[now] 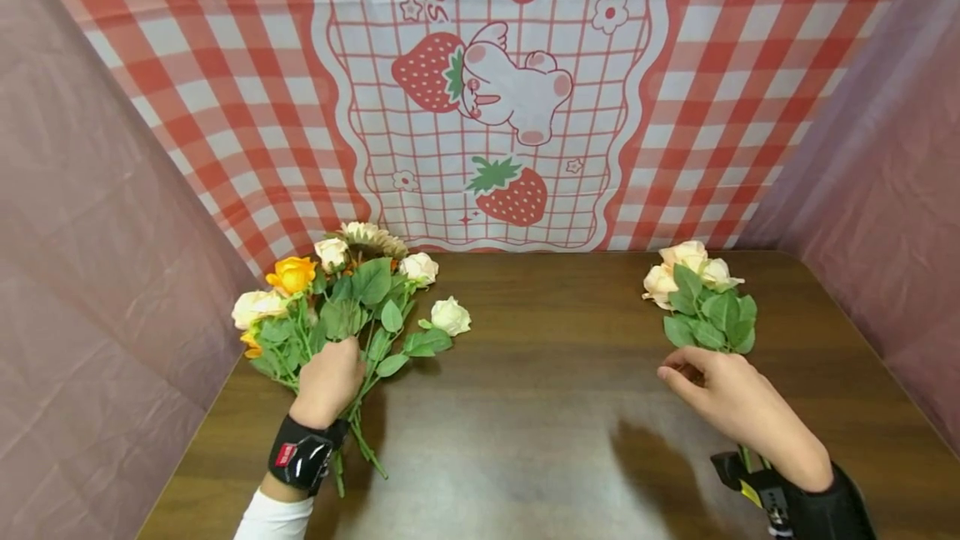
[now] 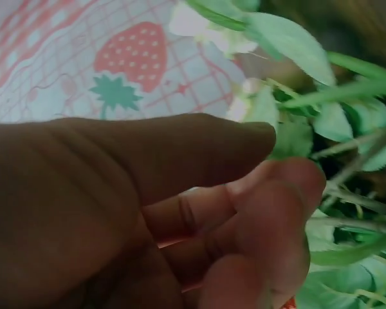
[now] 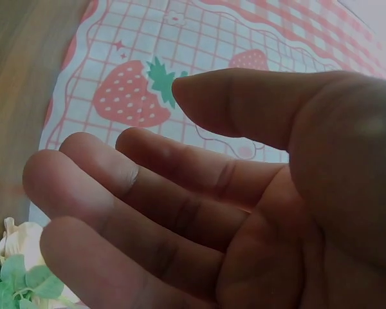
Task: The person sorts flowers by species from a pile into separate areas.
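My left hand [image 1: 330, 382] is over a mixed bunch of flowers at the left of the table, its fingers curled among the green stems [image 1: 367, 440]. Seen from the left wrist, thumb and fingertips come close together beside leaves [image 2: 334, 122]; whether a stem lies between them is hidden. The bunch has an orange rose [image 1: 292, 275], cream roses [image 1: 257, 307] and a pale sunflower-like bloom [image 1: 367, 236]. Over at the right, my right hand [image 1: 735, 394] hovers near a small bunch of peach roses [image 1: 686, 257], fingers loosely bent and holding nothing. Their leaves [image 3: 13, 277] show below its fingertips.
A white rose [image 1: 450, 317] sticks out at the right side of the left bunch. The brown wooden table [image 1: 510, 407] stretches between the two bunches. Behind it hangs a red-checked strawberry cloth [image 1: 517, 123], with pink curtains [image 1: 97, 232] at both sides.
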Demonstrator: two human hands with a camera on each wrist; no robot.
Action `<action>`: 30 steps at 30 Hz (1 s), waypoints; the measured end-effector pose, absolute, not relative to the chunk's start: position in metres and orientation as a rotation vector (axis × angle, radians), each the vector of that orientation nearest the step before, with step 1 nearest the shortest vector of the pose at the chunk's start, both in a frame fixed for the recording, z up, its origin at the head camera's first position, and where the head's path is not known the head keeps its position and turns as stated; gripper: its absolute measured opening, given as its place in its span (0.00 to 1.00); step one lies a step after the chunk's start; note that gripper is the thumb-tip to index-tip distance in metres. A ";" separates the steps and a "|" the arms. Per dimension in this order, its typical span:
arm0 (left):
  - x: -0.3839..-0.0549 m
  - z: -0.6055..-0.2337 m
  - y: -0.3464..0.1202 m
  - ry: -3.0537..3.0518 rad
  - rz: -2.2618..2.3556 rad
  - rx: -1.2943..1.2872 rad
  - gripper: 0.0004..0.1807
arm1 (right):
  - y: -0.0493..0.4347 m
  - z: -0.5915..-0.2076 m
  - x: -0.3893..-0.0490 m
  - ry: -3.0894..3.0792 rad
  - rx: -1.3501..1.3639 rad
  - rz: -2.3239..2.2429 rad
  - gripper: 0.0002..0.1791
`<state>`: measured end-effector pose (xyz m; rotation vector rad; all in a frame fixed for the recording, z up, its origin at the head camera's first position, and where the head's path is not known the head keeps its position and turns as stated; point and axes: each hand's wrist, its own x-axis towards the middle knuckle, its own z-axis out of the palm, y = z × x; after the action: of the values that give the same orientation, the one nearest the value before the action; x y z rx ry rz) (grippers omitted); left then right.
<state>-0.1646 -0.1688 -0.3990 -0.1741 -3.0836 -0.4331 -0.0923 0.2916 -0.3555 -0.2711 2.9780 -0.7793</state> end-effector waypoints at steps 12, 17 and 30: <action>-0.169 -0.413 -0.171 -3.192 -0.329 -0.152 0.13 | 0.291 -0.359 -0.092 2.954 -0.316 -0.780 0.16; -0.170 -0.414 -0.169 -3.242 -0.319 -0.125 0.09 | 0.291 -0.361 -0.092 2.928 -0.333 -0.777 0.17; -0.168 -0.418 -0.166 -3.210 -0.276 -0.261 0.02 | 0.291 -0.362 -0.093 2.881 -0.354 -0.776 0.14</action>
<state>-0.1681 -0.1659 -0.4179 -0.2608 -3.2104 -0.2756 -0.0934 0.2908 -0.3623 -0.3543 2.8811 -0.7763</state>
